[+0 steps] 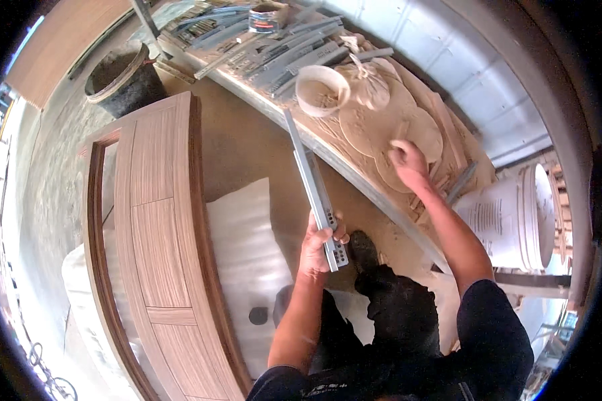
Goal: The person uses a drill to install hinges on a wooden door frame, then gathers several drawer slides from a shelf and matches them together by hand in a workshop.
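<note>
My left hand (319, 246) is closed around the lower end of a long grey metal drawer slide (309, 184). The slide points up and away from me at a slant, with a row of dark holes near my fingers. Over the dusty workbench, my right hand (410, 166) has its fingers curled together. What they hold, if anything, is too small and blurred to make out. A flat, scalloped, dust-covered board (368, 130) lies under that hand, and a small wood piece (403, 128) is just beyond the fingertips.
The bench carries several grey metal rails (294, 57), a white tub (322, 90), a tied bag (371, 87) and a can (266, 19). At left lies a wooden door panel (157, 247). A black bucket (128, 83) stands beyond it; a white bucket (508, 217) is at right.
</note>
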`<state>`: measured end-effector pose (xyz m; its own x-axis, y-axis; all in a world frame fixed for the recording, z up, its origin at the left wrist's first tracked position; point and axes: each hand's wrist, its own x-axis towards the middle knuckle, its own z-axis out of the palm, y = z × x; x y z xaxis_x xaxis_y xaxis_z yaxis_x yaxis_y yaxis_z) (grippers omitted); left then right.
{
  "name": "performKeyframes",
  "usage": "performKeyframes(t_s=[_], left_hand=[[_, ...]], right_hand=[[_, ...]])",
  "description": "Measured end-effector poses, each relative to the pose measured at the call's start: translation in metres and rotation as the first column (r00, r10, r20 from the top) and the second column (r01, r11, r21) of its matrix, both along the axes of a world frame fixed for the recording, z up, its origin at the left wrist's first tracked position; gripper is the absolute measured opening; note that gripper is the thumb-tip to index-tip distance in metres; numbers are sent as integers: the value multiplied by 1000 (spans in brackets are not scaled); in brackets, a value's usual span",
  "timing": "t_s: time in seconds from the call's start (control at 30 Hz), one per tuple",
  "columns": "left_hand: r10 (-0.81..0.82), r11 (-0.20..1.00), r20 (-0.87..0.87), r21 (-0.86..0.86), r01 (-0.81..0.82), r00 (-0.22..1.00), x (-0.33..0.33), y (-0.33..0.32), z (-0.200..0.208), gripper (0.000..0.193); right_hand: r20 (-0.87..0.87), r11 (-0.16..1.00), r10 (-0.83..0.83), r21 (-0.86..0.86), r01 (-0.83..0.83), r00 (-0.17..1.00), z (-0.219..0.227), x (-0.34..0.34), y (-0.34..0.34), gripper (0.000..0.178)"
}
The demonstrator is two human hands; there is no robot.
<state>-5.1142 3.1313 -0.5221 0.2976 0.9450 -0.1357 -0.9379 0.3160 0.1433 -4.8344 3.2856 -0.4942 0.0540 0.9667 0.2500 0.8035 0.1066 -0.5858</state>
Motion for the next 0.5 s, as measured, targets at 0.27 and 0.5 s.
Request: performKeyframes(t_s=[0.27,0.5], left_hand=[[148,986,44,-80,-144,988,-8,13,-10,49],[197,974,66,-126,-188,978,-20,21,-18,52]], right_hand=[[246,927,330,97,-362,911,20,-159,165,29],[440,945,275,38,-324,855,31,-232,259,30]])
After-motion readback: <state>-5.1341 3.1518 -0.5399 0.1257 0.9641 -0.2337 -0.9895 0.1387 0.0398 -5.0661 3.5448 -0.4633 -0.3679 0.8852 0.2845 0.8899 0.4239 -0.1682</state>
